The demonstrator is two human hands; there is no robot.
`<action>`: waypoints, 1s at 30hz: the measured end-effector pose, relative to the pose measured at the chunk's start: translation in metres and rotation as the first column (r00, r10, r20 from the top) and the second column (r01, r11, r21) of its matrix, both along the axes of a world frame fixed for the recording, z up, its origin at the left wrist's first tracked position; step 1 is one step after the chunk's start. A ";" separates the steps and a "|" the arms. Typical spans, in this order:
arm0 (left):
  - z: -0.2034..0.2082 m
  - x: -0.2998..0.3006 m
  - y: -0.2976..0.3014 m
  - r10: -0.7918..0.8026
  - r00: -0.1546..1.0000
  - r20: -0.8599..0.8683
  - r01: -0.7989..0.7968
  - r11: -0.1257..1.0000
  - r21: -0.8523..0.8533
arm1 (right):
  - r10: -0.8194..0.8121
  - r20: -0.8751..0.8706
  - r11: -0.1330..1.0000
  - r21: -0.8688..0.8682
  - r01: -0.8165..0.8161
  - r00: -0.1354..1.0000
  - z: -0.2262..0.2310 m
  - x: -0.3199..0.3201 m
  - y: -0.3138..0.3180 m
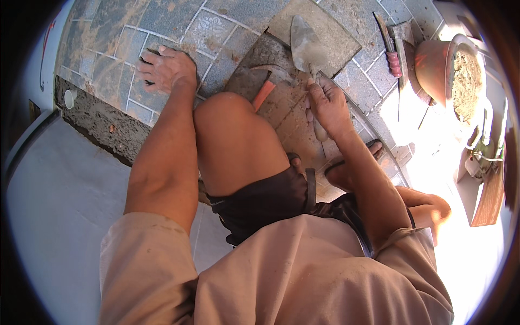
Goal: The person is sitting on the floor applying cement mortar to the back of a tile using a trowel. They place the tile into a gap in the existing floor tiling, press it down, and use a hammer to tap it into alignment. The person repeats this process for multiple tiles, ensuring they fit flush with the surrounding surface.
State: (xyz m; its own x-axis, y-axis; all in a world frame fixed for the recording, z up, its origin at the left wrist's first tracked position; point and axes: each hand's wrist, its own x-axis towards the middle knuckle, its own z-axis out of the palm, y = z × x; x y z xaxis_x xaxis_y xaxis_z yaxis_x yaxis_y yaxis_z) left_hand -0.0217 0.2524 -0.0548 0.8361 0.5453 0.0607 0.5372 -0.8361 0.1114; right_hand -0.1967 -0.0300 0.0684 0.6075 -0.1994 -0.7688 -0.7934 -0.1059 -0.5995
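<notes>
My left hand (168, 69) lies palm down with fingers spread on the blue-grey patterned floor tiles (138, 103), holding nothing. In my right hand (329, 104) is a pointed trowel (304, 46), its handle wrapped by my fingers. The mortar-smeared blade points away from me, over a square grey slab (338, 35). Just left of the right hand lies a tool with an orange-red handle (264, 95) and a curved dark head, perhaps a hammer; it rests on dusty, mortar-stained tiles beside my bent knee.
A bucket (433, 64) of mortar (467, 84) stands at the right. Near it lies a long tool with a red handle (394, 65). A bare mortar strip (103, 122) with a white pipe end (69, 98) runs along the left edge. A brown board (488, 199) lies far right.
</notes>
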 end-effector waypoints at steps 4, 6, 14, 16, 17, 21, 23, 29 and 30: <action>0.001 0.002 -0.002 0.023 0.999 -0.038 -0.024 0.999 -0.028 | 0.226 0.053 0.974 -0.029 -0.225 0.973 -0.019 -0.020 -0.008; -0.002 0.002 -0.001 0.011 1.000 -0.019 -0.011 1.000 0.010 | 0.035 0.117 0.999 0.001 -0.036 0.992 -0.022 -0.024 -0.004; -0.002 0.002 0.001 0.013 1.000 -0.023 -0.012 1.000 0.017 | -0.094 0.031 0.995 0.028 0.093 0.995 -0.015 0.006 -0.008; -0.002 0.002 0.001 0.019 0.999 -0.029 -0.017 0.999 0.043 | -0.100 0.019 0.995 0.018 0.100 0.995 -0.011 0.019 -0.011; 0.001 0.001 -0.001 0.012 1.000 -0.029 -0.011 1.000 0.027 | 0.008 0.017 1.000 -0.014 -0.008 1.000 -0.008 0.021 -0.014; 0.004 0.001 -0.002 0.016 0.999 -0.046 -0.015 1.000 0.026 | 0.384 -0.006 0.894 -0.246 -0.374 0.923 -0.003 0.016 -0.022; 0.004 0.002 -0.002 0.032 0.998 -0.061 -0.030 0.999 0.029 | 0.315 0.012 0.929 -0.210 -0.306 0.949 0.008 0.013 -0.022; -0.001 0.002 -0.001 0.022 0.999 -0.046 -0.022 1.000 0.009 | 0.343 0.086 0.922 -0.222 -0.318 0.935 0.003 0.004 -0.019; -0.002 0.002 0.001 0.032 0.998 -0.053 -0.031 0.999 0.018 | 0.255 0.063 0.960 -0.137 -0.245 0.965 0.006 0.005 -0.020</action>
State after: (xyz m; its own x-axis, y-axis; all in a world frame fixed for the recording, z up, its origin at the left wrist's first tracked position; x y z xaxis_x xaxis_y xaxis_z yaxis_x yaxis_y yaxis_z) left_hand -0.0194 0.2534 -0.0564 0.8208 0.5706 0.0257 0.5681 -0.8202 0.0679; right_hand -0.1914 -0.0503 0.0742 0.7085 -0.1263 -0.6943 -0.6823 -0.3743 -0.6281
